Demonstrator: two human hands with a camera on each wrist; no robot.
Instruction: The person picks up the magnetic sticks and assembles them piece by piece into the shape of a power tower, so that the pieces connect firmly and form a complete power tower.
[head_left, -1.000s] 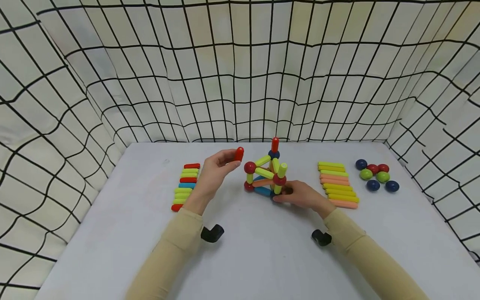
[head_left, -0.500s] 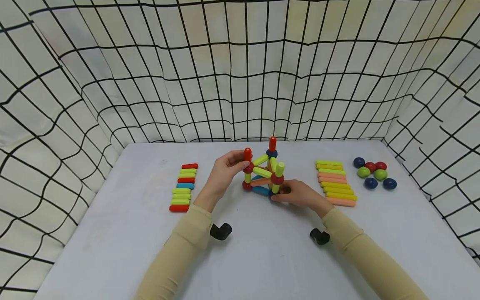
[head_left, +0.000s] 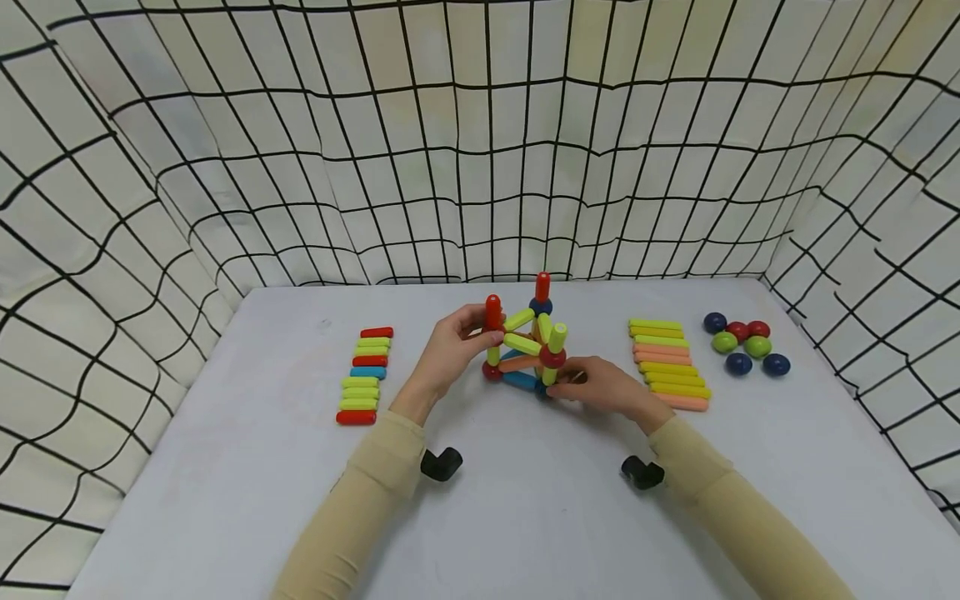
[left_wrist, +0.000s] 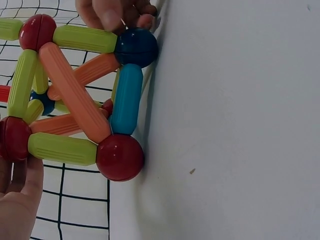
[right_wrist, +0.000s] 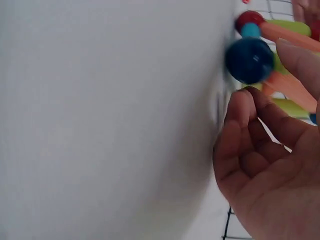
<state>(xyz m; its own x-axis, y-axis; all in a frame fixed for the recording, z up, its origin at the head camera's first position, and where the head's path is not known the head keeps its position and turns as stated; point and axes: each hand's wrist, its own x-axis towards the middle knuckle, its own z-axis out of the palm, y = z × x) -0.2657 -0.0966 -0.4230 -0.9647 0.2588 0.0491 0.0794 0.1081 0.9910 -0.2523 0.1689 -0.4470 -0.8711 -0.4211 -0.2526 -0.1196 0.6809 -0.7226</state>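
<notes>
A framework of magnetic sticks and balls [head_left: 521, 342] stands on the white table, with green, orange and blue sticks. My left hand [head_left: 450, 348] grips its upper left corner, where a red ball [left_wrist: 16, 139] has an upright red stick [head_left: 492, 312] on top. In the head view the thumb covers most of that ball. Low at the near right corner, my right hand [head_left: 596, 383] holds the structure at a dark blue ball [right_wrist: 249, 60], thumb on one side and fingers on the other. Another red stick [head_left: 542, 287] rises from the far corner, and a green stick [head_left: 557, 336] from the near one.
A column of short red, green and blue sticks [head_left: 368, 372] lies to the left. On the right are longer yellow, green and orange sticks [head_left: 670, 367] and several loose balls [head_left: 725, 342]. Black-netted white walls [head_left: 510, 179] enclose the table's back and sides.
My left hand has moved right, set the red stick upright on the left red ball, then slid its grip down onto that ball. My right hand has stayed at the near lower corner.
</notes>
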